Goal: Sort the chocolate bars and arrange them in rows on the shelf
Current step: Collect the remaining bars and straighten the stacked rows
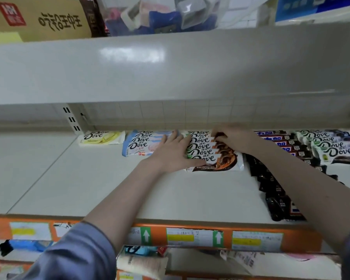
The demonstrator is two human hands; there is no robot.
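Note:
A row of overlapping white-and-brown Dove bars (205, 150) lies at the back middle of the white shelf (89, 178). My left hand (172, 151) lies flat with straight fingers against the row's left side and front bar. My right hand (233, 138) rests on the row's right back end, fingers curled over the bars' brown ends. Left of them lies a row of blue-and-pink Dove bars (141, 143), then a yellow Dove bar (102, 137). To the right are dark bars with blue labels (281, 143), a loose line of black bars (271, 184) and white-green Dove bars (335, 148).
An upper shelf board (170, 65) overhangs the working shelf and carries a cardboard box (49, 19) and packets. An orange price rail (190, 237) with labels runs along the shelf's front edge. More goods sit on the shelf below.

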